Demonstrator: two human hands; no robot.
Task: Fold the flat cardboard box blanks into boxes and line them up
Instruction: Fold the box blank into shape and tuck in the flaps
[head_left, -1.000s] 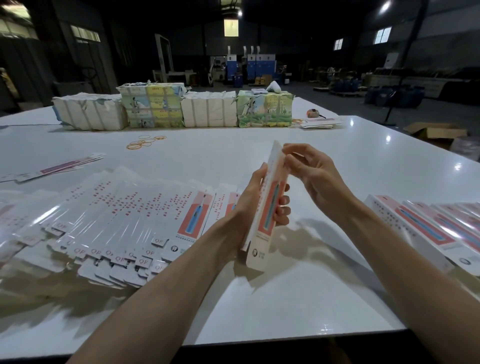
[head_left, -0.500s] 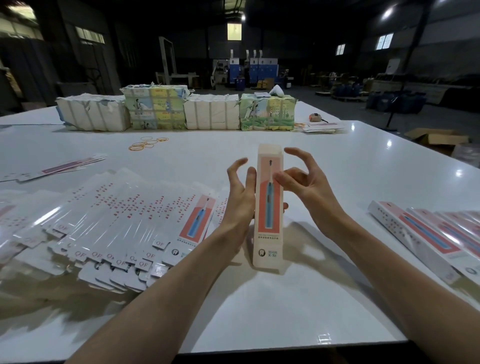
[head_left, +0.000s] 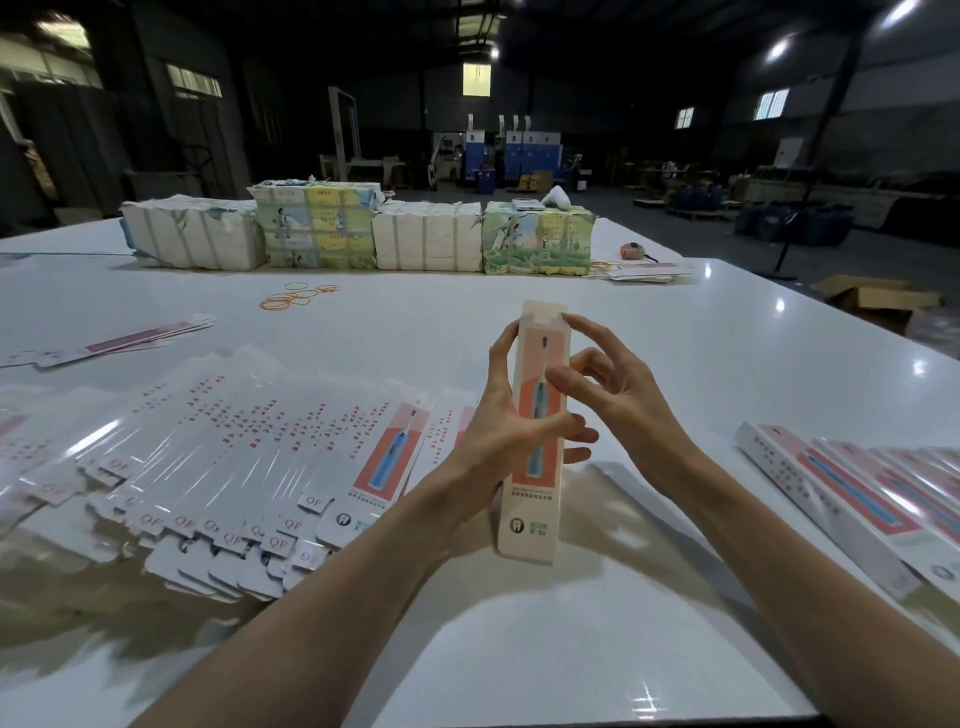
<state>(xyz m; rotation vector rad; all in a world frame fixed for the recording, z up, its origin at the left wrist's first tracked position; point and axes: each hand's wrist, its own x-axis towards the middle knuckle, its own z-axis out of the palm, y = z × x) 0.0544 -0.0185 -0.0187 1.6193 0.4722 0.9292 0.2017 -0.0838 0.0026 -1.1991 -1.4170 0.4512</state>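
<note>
Head view: box (head_left: 535, 499) held upright, clear of the tabletop (head_left: 467, 332), front panel to camera, top flap standing up. Grip: left hand (head_left: 498, 436) clasps its middle, fingers wrapped behind, thumb lying up the left edge. On the upper right edge, right hand (head_left: 623, 400): thumb pressed on the front panel, index fingertip at the top corner, other fingers curled. Flat blanks (head_left: 234, 452) fanned out at left. Row of finished boxes (head_left: 841, 488) side by side at right. Rubber bands (head_left: 291, 299) and wrapped bundles (head_left: 426, 236) farther back.
</note>
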